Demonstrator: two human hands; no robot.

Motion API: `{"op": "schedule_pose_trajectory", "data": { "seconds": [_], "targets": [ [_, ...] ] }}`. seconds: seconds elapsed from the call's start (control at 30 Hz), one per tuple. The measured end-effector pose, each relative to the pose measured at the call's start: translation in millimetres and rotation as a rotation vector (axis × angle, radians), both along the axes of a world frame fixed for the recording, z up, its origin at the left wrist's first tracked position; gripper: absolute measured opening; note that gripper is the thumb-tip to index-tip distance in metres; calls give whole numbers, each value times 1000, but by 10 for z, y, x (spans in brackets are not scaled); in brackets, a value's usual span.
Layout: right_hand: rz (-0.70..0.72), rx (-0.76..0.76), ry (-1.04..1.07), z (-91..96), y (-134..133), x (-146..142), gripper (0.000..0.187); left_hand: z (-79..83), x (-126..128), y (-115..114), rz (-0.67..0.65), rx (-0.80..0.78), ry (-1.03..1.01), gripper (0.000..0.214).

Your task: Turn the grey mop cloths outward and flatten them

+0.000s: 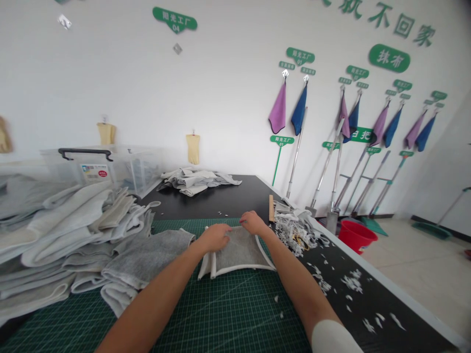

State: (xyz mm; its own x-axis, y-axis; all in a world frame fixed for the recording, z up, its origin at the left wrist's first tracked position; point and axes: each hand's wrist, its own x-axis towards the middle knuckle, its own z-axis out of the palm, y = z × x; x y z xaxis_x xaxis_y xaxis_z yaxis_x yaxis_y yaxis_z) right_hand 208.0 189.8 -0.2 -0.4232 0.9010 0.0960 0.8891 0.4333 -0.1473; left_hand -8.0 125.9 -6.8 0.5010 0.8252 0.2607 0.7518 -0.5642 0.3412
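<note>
While the cloth (241, 255) lies flat on the mat (221, 309), near its far edge, it is pressed down by the left hand (215, 238), palm down and closed on nothing. The right hand (252, 223) is set at the cloth's far edge with fingers curled; whether the edge is pinched cannot be told. White trim is seen along the cloth's near and right sides. Judged from the scraps (294, 230) strewn on the table (221, 198) right of the mat, a fair amount of trimming is done. A large pile (55, 235) is stacked at the left, lapping onto the mat; whether it is finished or waiting stock cannot be told. A smaller heap (198, 179) is laid at the table's far end.
</note>
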Motion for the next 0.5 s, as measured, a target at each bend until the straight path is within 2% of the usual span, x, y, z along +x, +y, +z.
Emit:
{"op": "schedule_pose_trajectory", "data": {
  "seconds": [0.13,0.33,0.5],
  "targets": [
    [130,-80,-29,-59,-16,-104,28,-161,19,-57,-9,2,62,28],
    [111,-189,-43,-221,-20,-158,29,-251,-9,-33,10,30,68,30],
    [135,-199,32,-242,-4,-142,30,-263,-8,-28,11,47,59,30]
  ]
}}
